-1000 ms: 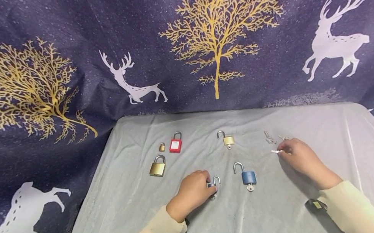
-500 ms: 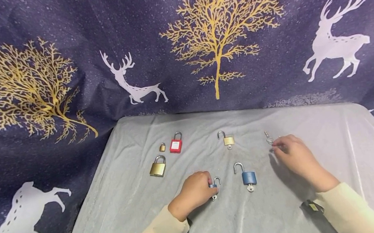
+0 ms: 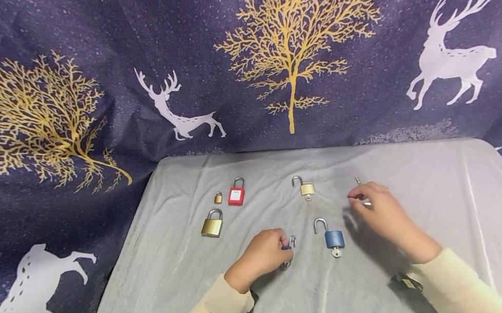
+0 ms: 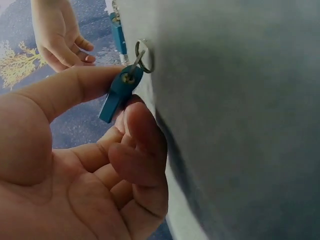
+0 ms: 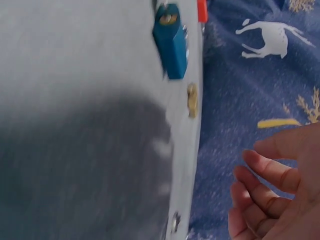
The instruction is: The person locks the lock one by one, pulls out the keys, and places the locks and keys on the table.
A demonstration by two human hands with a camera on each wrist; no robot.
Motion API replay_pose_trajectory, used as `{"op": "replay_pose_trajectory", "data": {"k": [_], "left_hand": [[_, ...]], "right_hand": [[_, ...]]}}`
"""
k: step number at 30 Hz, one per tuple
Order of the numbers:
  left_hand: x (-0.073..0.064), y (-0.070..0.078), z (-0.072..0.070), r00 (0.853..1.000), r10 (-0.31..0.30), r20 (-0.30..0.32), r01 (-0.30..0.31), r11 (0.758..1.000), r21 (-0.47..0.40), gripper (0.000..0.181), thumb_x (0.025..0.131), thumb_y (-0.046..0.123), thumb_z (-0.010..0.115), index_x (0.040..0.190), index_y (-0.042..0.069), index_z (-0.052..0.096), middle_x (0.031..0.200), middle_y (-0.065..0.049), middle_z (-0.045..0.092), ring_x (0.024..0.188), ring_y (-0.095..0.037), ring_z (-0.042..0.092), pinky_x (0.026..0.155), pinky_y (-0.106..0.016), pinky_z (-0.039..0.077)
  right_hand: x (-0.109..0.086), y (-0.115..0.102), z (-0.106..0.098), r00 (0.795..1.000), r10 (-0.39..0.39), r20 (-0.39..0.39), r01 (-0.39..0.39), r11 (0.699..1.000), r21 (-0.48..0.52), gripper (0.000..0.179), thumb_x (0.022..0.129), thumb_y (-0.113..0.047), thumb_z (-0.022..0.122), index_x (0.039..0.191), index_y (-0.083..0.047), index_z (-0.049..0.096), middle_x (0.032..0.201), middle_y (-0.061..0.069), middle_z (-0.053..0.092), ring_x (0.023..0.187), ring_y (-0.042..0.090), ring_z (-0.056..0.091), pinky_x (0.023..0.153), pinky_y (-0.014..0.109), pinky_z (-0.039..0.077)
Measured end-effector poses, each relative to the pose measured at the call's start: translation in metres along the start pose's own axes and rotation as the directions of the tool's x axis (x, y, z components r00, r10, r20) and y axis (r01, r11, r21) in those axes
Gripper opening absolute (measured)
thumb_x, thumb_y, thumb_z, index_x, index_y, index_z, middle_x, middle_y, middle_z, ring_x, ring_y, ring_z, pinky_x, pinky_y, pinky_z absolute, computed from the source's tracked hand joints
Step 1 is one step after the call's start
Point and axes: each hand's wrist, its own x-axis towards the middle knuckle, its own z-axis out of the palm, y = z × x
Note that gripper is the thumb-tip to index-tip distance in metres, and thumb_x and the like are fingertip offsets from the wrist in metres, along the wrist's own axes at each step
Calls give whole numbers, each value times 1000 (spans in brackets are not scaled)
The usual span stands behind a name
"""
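My left hand (image 3: 262,252) pinches a small blue padlock (image 4: 118,95) between thumb and finger, its shackle swung open in the head view. In the left wrist view a key on a ring (image 4: 143,56) sticks out of its keyhole end. My right hand (image 3: 385,213) hovers above the cloth at the right, fingers loosely bent and nothing between them in the right wrist view. Beside and partly under it lie small silver keys (image 3: 358,179). Between the hands rests a larger blue padlock (image 3: 334,239), shackle open, with a key in its bottom.
Behind the blue padlock lies an open brass padlock (image 3: 307,189) with a key in it. At the left lie a red padlock (image 3: 235,196), a large brass padlock (image 3: 211,227) and a small brass padlock (image 3: 218,198), all closed. A patterned curtain (image 3: 241,75) hangs behind the grey-covered table (image 3: 164,290).
My right hand has let go of a silver key near the other keys and moved left. The left hand stays in place, tilting the small blue padlock slightly.
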Motion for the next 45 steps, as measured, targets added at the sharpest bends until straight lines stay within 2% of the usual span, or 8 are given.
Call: {"op": "replay_pose_trajectory", "data": {"k": [6, 11, 16, 22, 29, 33, 38, 45], "left_hand": [[7, 9, -12, 999, 28, -38, -32, 995, -91, 14, 82, 15, 72, 80, 12, 58, 68, 10, 45, 61, -3, 42, 57, -19, 35], [13, 18, -23, 998, 21, -60, -30, 987, -158, 13, 87, 15, 72, 87, 13, 59, 77, 7, 53, 68, -5, 48, 63, -20, 41], [18, 26, -31, 996, 26, -80, -42, 978, -206, 11, 89, 15, 72, 93, 14, 61, 85, 3, 64, 77, -6, 56, 70, -21, 47], [21, 36, -39, 995, 7, -102, -36, 958, -284, 10, 92, 15, 70, 99, 14, 62, 93, 2, 66, 81, -8, 58, 73, -23, 49], [25, 42, -43, 991, -5, -136, -45, 933, -358, 11, 92, 13, 69, 103, 13, 66, 92, 1, 66, 79, -8, 57, 68, -21, 48], [27, 45, -45, 989, -23, -148, -34, 927, -374, 15, 92, 13, 70, 107, 13, 69, 91, 1, 66, 75, -8, 56, 64, -20, 46], [29, 47, -46, 985, -55, -161, -15, 916, -402, 20, 90, 14, 73, 110, 14, 71, 95, 0, 69, 79, -9, 59, 68, -22, 50], [34, 41, -43, 982, -94, -166, 2, 874, -486, 21, 89, 14, 76, 109, 12, 74, 100, -4, 73, 83, -8, 65, 73, -22, 54]], "right_hand": [[3, -18, 10, 1000, -24, 20, 23, 999, 31, 13, 97, -12, 64, 107, -5, 70, 104, 10, 70, 95, 26, 66, 86, 51, 57], [6, -34, 18, 997, -68, 23, 67, 995, 69, 13, 97, -13, 64, 107, -8, 71, 101, 5, 70, 92, 20, 65, 83, 45, 56], [9, -47, 25, 992, -125, 22, 121, 984, 130, 20, 98, -12, 63, 116, -8, 71, 104, 5, 71, 91, 17, 65, 81, 42, 58], [15, -59, 32, 987, -157, 24, 150, 972, 183, 23, 98, -13, 64, 121, -8, 70, 105, 4, 71, 88, 15, 65, 79, 39, 58], [20, -69, 34, 992, -124, 3, 121, 972, 200, 18, 98, -15, 65, 115, -12, 71, 86, -4, 64, 75, 8, 57, 70, 27, 52], [23, -73, 34, 996, -85, 15, 79, 968, 237, 16, 100, -19, 63, 113, -14, 70, 77, -6, 58, 67, 7, 53, 64, 25, 46], [27, -77, 35, 999, -42, 20, 34, 955, 294, 16, 101, -22, 62, 113, -14, 68, 80, -4, 64, 72, 10, 59, 67, 26, 49], [31, -78, 38, 1000, -17, -1, 17, 949, 314, 14, 99, -24, 66, 108, -12, 67, 85, -1, 69, 79, 14, 65, 72, 28, 53]]}}
